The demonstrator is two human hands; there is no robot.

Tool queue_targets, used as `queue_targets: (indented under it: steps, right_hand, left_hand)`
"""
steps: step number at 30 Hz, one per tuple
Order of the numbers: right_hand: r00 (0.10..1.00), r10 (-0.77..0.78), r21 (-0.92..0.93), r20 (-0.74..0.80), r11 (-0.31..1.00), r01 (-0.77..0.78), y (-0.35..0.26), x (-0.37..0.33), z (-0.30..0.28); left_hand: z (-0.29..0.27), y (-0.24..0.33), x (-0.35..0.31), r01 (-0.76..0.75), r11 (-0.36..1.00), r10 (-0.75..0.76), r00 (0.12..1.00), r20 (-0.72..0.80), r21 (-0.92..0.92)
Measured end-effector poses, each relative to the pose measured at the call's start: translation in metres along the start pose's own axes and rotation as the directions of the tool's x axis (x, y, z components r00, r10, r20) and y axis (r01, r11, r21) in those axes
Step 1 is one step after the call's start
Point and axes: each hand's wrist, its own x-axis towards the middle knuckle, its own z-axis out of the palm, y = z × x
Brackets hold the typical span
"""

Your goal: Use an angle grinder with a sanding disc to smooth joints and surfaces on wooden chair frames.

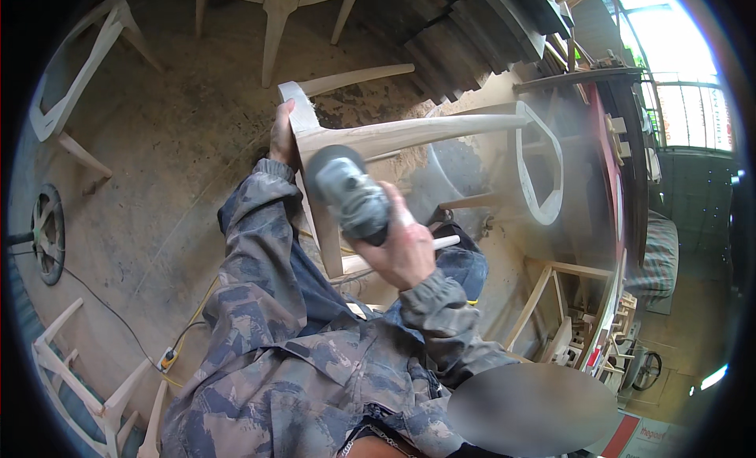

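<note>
A pale wooden chair frame (pixel 409 131) lies tipped on its side in front of me, its legs pointing to the right. My left hand (pixel 282 133) is closed around the far left end of the frame, partly hidden behind the wood. My right hand (pixel 400 249) grips an angle grinder (pixel 358 198) wrapped in something grey and shiny. The grinder's round disc head (pixel 331 163) is at the frame's side, by the joint with a long leg. Motion smears the tool, and its contact with the wood is hidden.
Other unfinished chair frames stand at the far left (pixel 79 80), at the top (pixel 276 25) and at lower left (pixel 106 411). Dark boards (pixel 465 40) are stacked at the back. A cable plug (pixel 168 358) lies on the floor near a black wheel (pixel 49 233). A workbench (pixel 602 182) runs along the right.
</note>
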Motion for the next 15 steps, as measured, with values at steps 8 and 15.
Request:
queue_targets:
  steps: [8,15]
  right_hand:
    - [0.927,0.354,0.124,-0.12,0.932,-0.34,0.037,0.016,-0.055]
    - [0.909,0.318,0.306,-0.27,0.923,-0.231,0.046,0.013,-0.078]
  left_hand:
    - [0.01,-0.004,-0.009,-0.042,0.999,0.042,0.999,-0.023,-0.016]
    - [0.003,-0.016,-0.012,-0.095,0.993,0.095,0.995,-0.006,-0.067]
